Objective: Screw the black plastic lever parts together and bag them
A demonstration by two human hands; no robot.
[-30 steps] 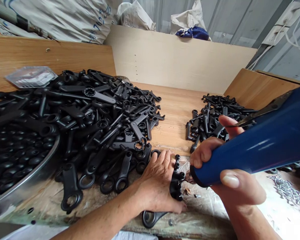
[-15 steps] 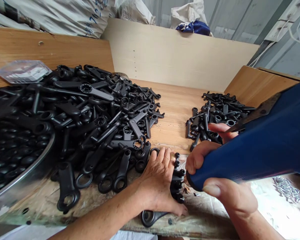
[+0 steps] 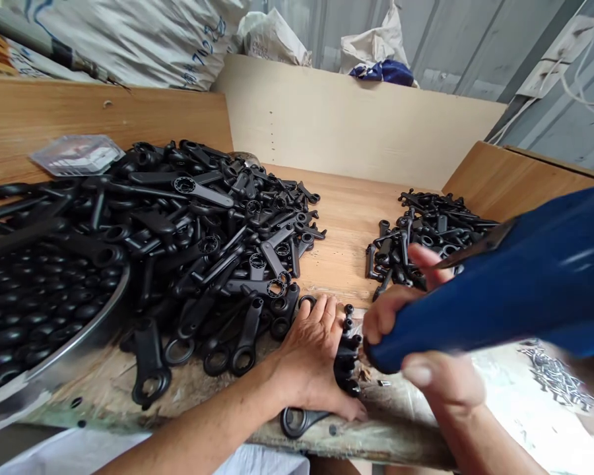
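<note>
My left hand (image 3: 313, 359) lies palm down at the bench's front edge, fingers pressed over a black crank-arm part (image 3: 347, 361) and holding it in place. The part's ring end (image 3: 297, 421) sticks out under my wrist. My right hand (image 3: 416, 343) is wrapped round the nose of a blue power tool (image 3: 515, 290), blurred by motion. The tool's tip meets the black part just right of my left hand. The tool's metal trigger lever (image 3: 480, 249) sits above my fingers.
A big heap of black crank arms (image 3: 198, 237) covers the left of the wooden bench (image 3: 346, 224). A smaller pile (image 3: 426, 231) lies at the right. A metal basin of small black pieces (image 3: 39, 310) stands far left. Loose screws (image 3: 554, 376) lie at the right. Sacks (image 3: 143, 39) sit behind the back boards.
My right hand and the blue tool have shifted slightly left and down against the part, now blurred. My left hand has stayed pressed on the part.
</note>
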